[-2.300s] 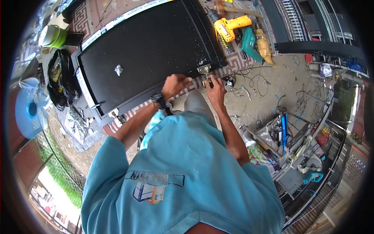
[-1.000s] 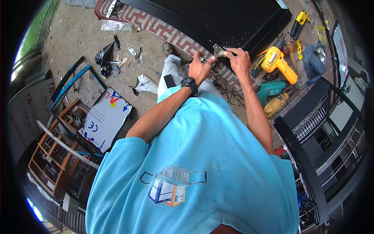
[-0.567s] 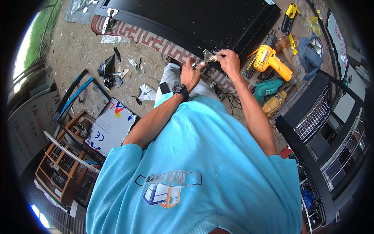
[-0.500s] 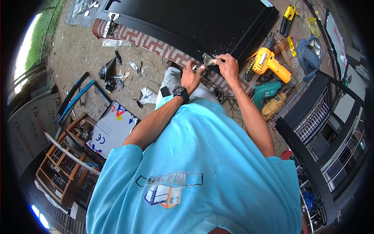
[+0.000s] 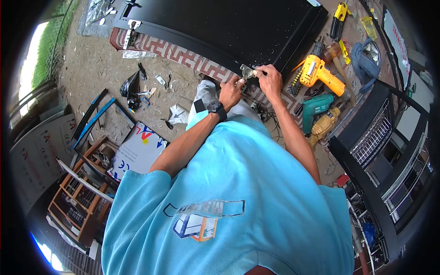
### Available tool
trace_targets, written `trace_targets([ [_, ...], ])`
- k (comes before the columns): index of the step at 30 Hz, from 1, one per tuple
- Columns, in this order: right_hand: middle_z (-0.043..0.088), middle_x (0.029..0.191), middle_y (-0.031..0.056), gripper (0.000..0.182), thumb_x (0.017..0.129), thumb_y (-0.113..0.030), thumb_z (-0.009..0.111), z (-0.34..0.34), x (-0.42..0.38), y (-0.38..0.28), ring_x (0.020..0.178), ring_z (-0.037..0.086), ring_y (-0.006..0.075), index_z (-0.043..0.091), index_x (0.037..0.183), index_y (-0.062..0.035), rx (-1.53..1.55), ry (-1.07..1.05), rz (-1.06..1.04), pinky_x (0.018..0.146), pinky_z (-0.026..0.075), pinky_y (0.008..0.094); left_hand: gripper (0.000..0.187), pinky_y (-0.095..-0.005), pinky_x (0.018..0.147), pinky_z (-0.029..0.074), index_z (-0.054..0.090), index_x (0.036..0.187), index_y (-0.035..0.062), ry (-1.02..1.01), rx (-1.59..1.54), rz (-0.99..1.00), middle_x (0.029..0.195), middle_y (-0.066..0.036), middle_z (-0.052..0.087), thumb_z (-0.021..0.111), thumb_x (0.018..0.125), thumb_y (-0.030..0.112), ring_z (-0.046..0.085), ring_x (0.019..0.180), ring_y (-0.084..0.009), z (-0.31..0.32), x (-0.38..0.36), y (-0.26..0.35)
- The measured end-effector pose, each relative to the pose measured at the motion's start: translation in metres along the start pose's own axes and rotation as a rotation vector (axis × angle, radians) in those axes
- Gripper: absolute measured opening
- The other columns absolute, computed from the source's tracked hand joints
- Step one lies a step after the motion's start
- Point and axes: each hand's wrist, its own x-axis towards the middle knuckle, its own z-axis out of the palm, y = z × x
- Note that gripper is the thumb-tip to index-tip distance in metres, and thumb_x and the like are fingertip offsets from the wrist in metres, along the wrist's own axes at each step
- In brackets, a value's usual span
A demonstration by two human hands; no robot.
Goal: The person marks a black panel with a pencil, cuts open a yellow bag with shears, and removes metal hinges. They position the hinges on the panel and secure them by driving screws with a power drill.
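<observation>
Both hands meet at the near edge of a black framed panel [image 5: 220, 27], around a metal cabinet hinge [image 5: 248, 72]. My left hand [image 5: 230, 92] has its fingers closed on the hinge's near end, with a black watch on the wrist. From the other side, my right hand [image 5: 269, 82] pinches the hinge's plate with thumb and index finger. Part of the hinge is hidden by the fingers. A second cabinet hinge [image 5: 131, 33] is attached to the panel's edge at the left. Pale shavings [image 5: 263, 59] are scattered on the panel near my right hand.
A patterned surface [image 5: 183, 58] supports the panel. On the right lie a yellow-orange drill [image 5: 318, 75], a teal power tool [image 5: 316, 107], a hammer [image 5: 339, 66] and a yellow-black tool [image 5: 339, 20]. Debris and a black plastic bag [image 5: 131, 87] lie on the floor at left.
The view has shifted slightly, so most things appear a little further right. Both hands stay at the hinge, with only a small shift of the fingers.
</observation>
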Motion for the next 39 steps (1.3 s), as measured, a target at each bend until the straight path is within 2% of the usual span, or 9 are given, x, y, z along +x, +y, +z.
trace_targets([
  [6,0.065,0.087,0.0075,0.01,0.079,-0.016,0.064,-0.003,-0.002,-0.003,0.082,0.063,0.0316,0.071,0.084,-0.0103,0.029,0.012,-0.013,0.073,0.049,0.0397,0.032,-0.046,0.083,0.039,0.061,0.111,0.0028,0.029,0.053,0.231,0.098,-0.02,0.064,0.044,0.098,0.027,0.053,0.088,-0.0417,0.002,-0.002,-0.009],
  [7,0.065,0.087,0.0079,0.01,0.079,-0.015,0.063,-0.007,-0.003,-0.009,0.082,0.063,0.0321,0.071,0.084,-0.0098,0.021,-0.003,-0.009,0.073,0.049,0.0398,0.029,-0.0458,0.082,0.038,0.061,0.109,0.0022,0.034,0.067,0.04,0.105,-0.017,0.062,0.042,0.098,0.021,0.056,0.09,-0.0383,0.001,-0.007,0.008],
  [16,0.066,0.089,0.006,0.013,0.079,-0.021,0.068,-0.002,-0.001,-0.005,0.084,0.064,0.0298,0.072,0.088,-0.0113,-0.017,-0.008,0.054,0.073,0.048,0.037,0.028,-0.045,0.081,0.036,0.062,0.108,0.0044,-0.053,0.179,0.172,0.107,-0.013,0.062,0.039,0.097,0.017,0.06,0.087,-0.0342,-0.007,-0.005,0.009],
  [24,0.066,0.087,0.006,0.012,0.079,-0.019,0.065,-0.002,-0.002,-0.007,0.082,0.063,0.0307,0.071,0.085,-0.0108,-0.048,0.017,0.029,0.071,0.049,0.0386,0.034,-0.0487,0.085,0.036,0.061,0.104,0.0049,-0.072,0.203,0.168,0.095,-0.016,0.064,0.036,0.1,0.028,0.06,0.084,-0.0388,-0.007,0.001,0.005],
  [32,0.067,0.088,0.0142,0.02,0.082,-0.019,0.065,-0.023,0.007,0.006,0.082,0.066,0.028,0.072,0.097,-0.008,0.203,-0.001,0.059,0.074,0.051,0.0365,0.043,-0.046,0.086,0.046,0.053,0.121,0.0056,-0.129,0.065,0.093,0.092,-0.024,0.065,0.047,0.096,0.039,0.061,0.085,-0.0412,-0.022,-0.001,0.001],
  [34,0.064,0.095,0.0126,0.028,0.082,-0.013,0.063,-0.067,0.008,-0.016,0.082,0.064,0.0275,0.066,0.109,-0.007,-0.015,0.123,0.089,0.076,0.049,0.0362,0.043,-0.0427,0.081,0.049,0.053,0.123,0.006,-0.171,0.01,0.053,0.094,-0.025,0.065,0.05,0.094,0.038,0.063,0.083,-0.0381,-0.035,-0.005,0.01],
  [36,0.056,0.117,0.0109,0.05,0.072,-0.007,0.064,-0.11,0.014,-0.008,0.113,0.049,0.0311,0.059,0.122,-0.0117,-0.534,0.264,-0.154,0.096,0.037,0.0438,0.05,-0.0358,0.064,0.053,0.041,0.135,0.0119,-0.263,-0.007,0.022,0.107,-0.021,0.061,0.053,0.094,0.038,0.062,0.098,-0.0266,-0.047,-0.003,0.007],
  [38,0.043,0.135,0.0126,0.078,0.066,-0.017,0.074,-0.144,0.015,0.006,0.124,0.042,0.0326,0.042,0.138,-0.0155,-0.867,0.157,-0.053,0.105,0.028,0.052,0.053,-0.033,0.073,0.052,0.045,0.133,0.0094,-0.193,0.05,0.144,0.109,-0.019,0.061,0.061,0.09,0.037,0.063,0.097,-0.0224,-0.059,0.002,0.0],
  [39,0.04,0.139,0.0149,0.091,0.063,-0.025,0.081,-0.152,0.024,0.018,0.127,0.04,0.0333,0.035,0.142,-0.0178,-0.947,0.047,0.078,0.105,0.028,0.0527,0.051,-0.032,0.077,0.05,0.049,0.129,0.0064,-0.226,-0.036,-0.085,0.1,-0.015,0.065,0.063,0.089,0.034,0.063,0.093,-0.0196,-0.075,-0.008,0.022],
])
